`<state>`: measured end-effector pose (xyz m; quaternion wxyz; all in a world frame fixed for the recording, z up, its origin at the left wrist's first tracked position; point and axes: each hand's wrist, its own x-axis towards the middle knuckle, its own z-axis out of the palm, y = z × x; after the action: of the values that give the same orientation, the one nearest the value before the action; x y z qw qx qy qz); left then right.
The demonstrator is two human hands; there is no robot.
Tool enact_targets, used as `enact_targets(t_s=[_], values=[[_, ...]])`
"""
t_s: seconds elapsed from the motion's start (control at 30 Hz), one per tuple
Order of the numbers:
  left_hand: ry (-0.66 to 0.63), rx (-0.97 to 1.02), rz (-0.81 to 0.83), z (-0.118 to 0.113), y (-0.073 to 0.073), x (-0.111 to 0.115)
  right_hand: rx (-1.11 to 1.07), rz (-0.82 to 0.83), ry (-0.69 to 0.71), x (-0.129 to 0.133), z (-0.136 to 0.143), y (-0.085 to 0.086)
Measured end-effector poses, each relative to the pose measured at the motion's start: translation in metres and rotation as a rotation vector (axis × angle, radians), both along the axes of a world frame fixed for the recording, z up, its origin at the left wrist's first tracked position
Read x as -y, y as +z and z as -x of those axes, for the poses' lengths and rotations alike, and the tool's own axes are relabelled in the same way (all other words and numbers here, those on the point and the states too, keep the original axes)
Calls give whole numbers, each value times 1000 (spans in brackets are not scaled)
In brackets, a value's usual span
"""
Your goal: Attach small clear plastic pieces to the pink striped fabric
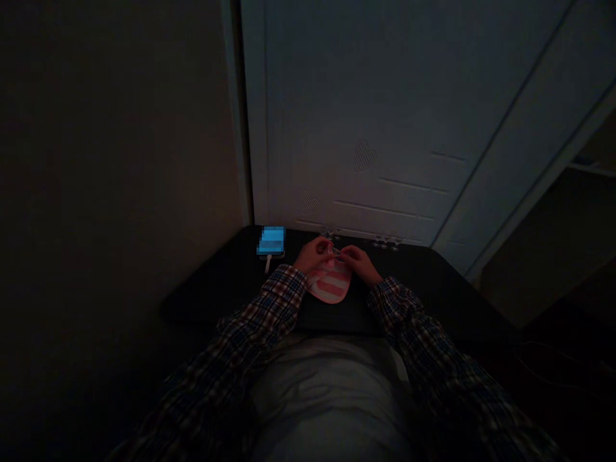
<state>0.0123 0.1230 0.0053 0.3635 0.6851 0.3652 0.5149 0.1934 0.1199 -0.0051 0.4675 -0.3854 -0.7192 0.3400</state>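
A pink-and-white striped cloth piece (331,286) with a rounded lower end lies on a dark table, between my hands. At its upper end, my left hand (312,255) has its fingers closed on a pink part of it. My right hand (359,260) is pinched close by, at a small greyish thing (337,255) too dim to name. Just beyond the hands sits a small cluster of shiny pieces (330,233), and a second cluster (386,243) lies to the right. The dim light hides the details of both.
On the left of the dark table (216,292) a phone-like device (272,240) with a lit, blurred screen has a white cable (268,264) attached. A white panel (337,115) with heart shapes rises behind the table, and a wall (120,160) stands at left.
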Motion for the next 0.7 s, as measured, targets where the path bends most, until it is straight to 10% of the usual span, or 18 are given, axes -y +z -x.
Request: enact_targets(t_s=[0.7], values=[[62,-21,-34,-3,1,0,123,-70,54,5,0,1]])
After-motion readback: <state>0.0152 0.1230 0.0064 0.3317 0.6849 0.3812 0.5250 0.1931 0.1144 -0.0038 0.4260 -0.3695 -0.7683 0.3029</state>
